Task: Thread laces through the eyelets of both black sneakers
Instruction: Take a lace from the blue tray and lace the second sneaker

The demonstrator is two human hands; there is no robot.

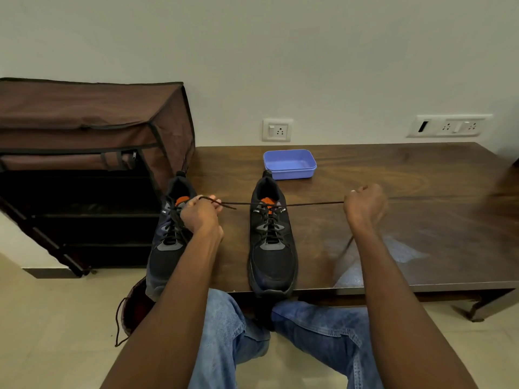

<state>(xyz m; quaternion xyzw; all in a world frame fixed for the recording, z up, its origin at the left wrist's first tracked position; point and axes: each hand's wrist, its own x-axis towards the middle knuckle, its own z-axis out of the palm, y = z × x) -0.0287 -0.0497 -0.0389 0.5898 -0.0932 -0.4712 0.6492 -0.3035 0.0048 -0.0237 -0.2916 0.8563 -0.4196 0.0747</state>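
Two black sneakers with orange tongues stand side by side on the dark wooden table [421,220], toes toward me. The right sneaker [271,248] has a black lace [309,204] crossed through its eyelets, and both lace ends are pulled taut sideways from the top. My left hand [200,213] grips one end, held in front of the left sneaker [168,242], which also carries a crossed lace. My right hand [365,204] is closed round the other end, out to the right above the table.
A blue plastic tub [289,163] sits behind the right sneaker near the wall. A brown fabric shoe rack [84,164] stands left of the table. A dark drawstring bag [134,307] lies on the floor by my left knee.
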